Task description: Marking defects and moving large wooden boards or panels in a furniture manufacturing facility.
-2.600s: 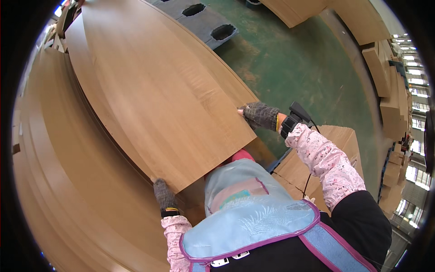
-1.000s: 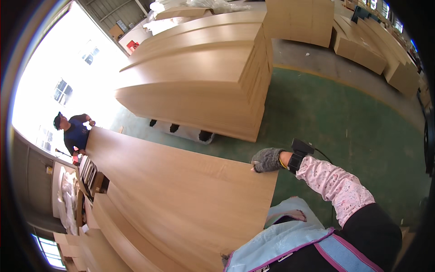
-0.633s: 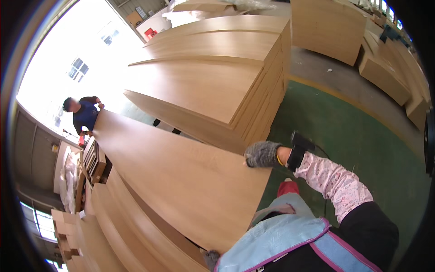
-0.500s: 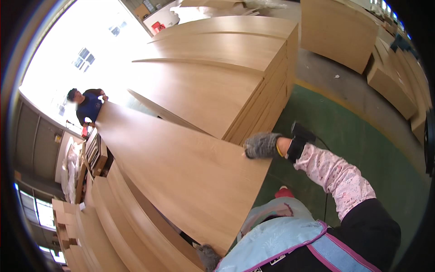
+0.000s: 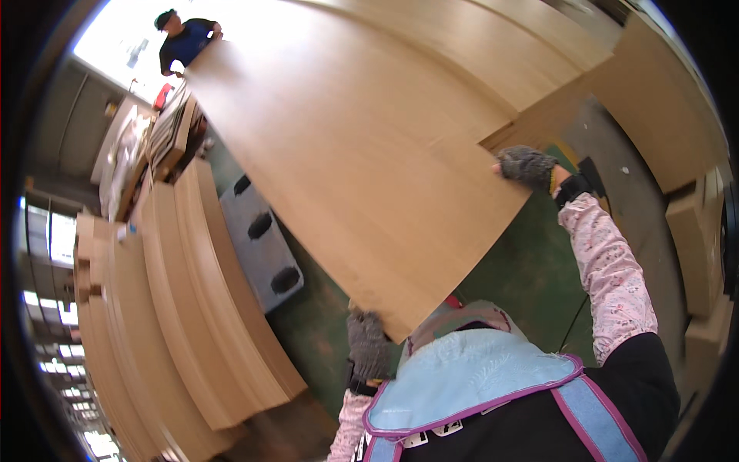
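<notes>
A long, light-brown wooden panel (image 5: 362, 177) stretches away from me, with its near end in both my hands. My left hand (image 5: 369, 339), in a grey fingerless glove, is closed round the panel's near left corner. On the right edge, near the other corner, my right hand (image 5: 528, 168) grips with its thumb on top; the fingers underneath are hidden. Both wrists carry dark bands, and pink patterned sleeves cover my forearms. At the far end a person (image 5: 185, 42) in a dark and blue top and dark cap has both hands at the panel.
Stacked panels (image 5: 493, 54) stand beyond the right edge. Long board stacks (image 5: 208, 308) run along the left. Between them and my panel a grey pallet (image 5: 265, 246) with dark oval holes lies on the green floor (image 5: 319, 346). More boards (image 5: 654, 100) stand at far right.
The panel has swung away from the left stacks, uncovering the pallet and floor. Its near end and both my hands are now higher in view; my left hand shows more fully.
</notes>
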Tool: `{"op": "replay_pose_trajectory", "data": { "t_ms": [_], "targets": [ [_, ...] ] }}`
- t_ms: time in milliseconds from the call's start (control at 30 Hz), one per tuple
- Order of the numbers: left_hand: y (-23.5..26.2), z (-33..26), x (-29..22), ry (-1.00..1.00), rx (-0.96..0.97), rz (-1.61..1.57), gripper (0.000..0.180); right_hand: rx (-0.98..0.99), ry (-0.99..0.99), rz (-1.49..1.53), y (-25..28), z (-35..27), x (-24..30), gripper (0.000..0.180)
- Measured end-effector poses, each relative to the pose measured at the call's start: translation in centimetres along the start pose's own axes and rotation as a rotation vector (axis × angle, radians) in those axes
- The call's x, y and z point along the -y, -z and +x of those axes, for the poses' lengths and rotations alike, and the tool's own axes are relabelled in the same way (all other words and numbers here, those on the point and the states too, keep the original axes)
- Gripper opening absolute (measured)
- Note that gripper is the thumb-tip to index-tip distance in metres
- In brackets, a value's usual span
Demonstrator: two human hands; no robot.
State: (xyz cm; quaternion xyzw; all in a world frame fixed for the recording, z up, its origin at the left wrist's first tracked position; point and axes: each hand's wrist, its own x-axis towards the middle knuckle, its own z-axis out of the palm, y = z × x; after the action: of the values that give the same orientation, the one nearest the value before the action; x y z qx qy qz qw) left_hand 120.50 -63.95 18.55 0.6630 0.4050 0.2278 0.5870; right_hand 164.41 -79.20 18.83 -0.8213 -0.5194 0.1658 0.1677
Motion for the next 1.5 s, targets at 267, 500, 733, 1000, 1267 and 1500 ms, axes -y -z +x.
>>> {"op": "replay_pose_trajectory", "data": {
  "t_ms": [267, 500, 733, 1000, 1267, 1500],
  "targets": [
    [-4.5, 1.8, -0.7, 0.138, -0.074, -0.074, 0.033, 0.092, -0.060, 0.084, 1.1, 0.7, -4.7, 0.042],
    [-4.9, 4.2, 1.1, 0.279, -0.146, 0.091, 0.030, 0.019, -0.062, 0.323, -0.4, 0.9, -6.1, 0.039],
    [-7.4, -1.3, -0.4, 0.179, -0.722, -0.081, 0.042, 0.018, 0.170, 0.180, -0.4, 0.1, -7.8, 0.031],
    [-13.3, -7.3, 0.9, 0.356, -0.558, -0.130, 0.047, 0.069, 0.177, 0.387, 1.0, 0.3, -5.1, 0.011],
    [-20.1, -3.2, -2.9, 0.089, -0.270, -0.136, 0.045, 0.165, 0.102, 0.474, 1.0, 0.7, -4.8, 0.014],
    [-23.5, 1.3, -6.4, -0.053, -0.206, 0.016, 0.038, 0.277, 0.000, 0.691, 1.3, 0.2, -5.2, 0.020]
  ]
}}
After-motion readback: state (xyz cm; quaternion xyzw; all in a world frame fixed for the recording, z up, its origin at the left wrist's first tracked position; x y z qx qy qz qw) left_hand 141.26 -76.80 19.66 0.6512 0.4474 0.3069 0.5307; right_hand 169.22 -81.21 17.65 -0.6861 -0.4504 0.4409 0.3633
